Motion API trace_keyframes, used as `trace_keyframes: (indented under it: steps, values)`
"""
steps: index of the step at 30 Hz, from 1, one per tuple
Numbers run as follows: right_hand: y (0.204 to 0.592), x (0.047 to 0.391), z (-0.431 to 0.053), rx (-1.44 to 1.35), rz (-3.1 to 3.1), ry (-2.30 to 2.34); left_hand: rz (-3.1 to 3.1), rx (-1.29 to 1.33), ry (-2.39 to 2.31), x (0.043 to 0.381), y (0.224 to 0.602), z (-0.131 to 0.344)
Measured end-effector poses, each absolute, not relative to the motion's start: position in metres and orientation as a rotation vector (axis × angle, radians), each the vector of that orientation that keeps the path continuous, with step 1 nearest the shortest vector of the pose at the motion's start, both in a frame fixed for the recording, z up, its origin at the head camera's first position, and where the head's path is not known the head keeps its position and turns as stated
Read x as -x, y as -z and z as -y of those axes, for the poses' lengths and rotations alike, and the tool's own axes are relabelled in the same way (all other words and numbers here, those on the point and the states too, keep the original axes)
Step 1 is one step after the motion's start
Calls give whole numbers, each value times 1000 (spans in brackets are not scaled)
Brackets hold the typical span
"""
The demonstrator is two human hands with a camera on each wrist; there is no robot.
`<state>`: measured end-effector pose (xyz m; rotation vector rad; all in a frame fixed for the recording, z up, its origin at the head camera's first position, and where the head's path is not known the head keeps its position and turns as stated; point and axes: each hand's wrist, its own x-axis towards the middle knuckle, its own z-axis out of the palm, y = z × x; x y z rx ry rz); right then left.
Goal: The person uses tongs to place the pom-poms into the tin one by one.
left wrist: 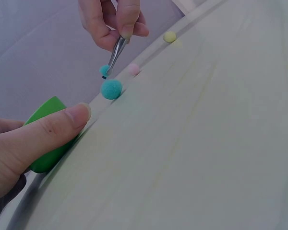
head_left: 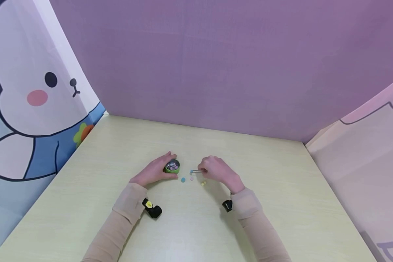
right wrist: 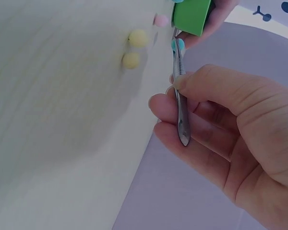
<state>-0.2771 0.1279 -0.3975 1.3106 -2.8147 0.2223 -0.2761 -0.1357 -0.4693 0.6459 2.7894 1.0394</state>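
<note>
My left hand [head_left: 155,170] holds a small green bowl [left wrist: 50,160] on the table, thumb on the near side and fingers around the far side. The bowl has a shiny inside, with several small pale pieces lying in it. Just right of it, my right hand [head_left: 218,171] pinches metal tweezers [right wrist: 181,112] between thumb and fingers. At their tips is a small blue pom-pom [left wrist: 104,70]. A larger blue pom-pom [head_left: 183,179] lies between the hands, near the bowl. Beside it sits a pink pom-pom [head_left: 191,178]. Two yellow pom-poms [right wrist: 137,38] rest below the right hand.
The pale wooden table [head_left: 183,225] runs back to a purple backdrop [head_left: 199,72]. A cartoon-printed panel [head_left: 36,120] stands along the left edge, a pink one [head_left: 373,153] along the right. Black wrist cameras [head_left: 154,211] are strapped at both cuffs.
</note>
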Motion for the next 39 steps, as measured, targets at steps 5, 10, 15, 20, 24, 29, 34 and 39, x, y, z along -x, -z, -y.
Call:
trace_keyframes:
  steps: [5,10,15,20,24,29,34,39]
  values:
    - [395,279,-126,-1319,2801,-205,-2793,-644,-1035,276,469,135]
    - [392,281,-125,-1317,2796,-206,-2791,-636,-1030,277,469,135]
    - [389,282,-124,-1325,2794,-217,-2787,-629,-1028,277,469,134]
    - [388,284,-122,-1323,2801,-233,-2795,-636,-1031,278,468,133]
    - [386,285,-120,-1321,2805,-220,-2793,-640,-1030,278,466,131]
    - [385,286,-117,-1330,2792,-217,-2795,-650,-1027,277,466,132]
    - [383,286,-113,-1346,2776,-208,-2789,-638,-1033,279,468,133]
    - [381,287,-108,-1359,2766,-193,-2793,-646,-1042,281,472,133]
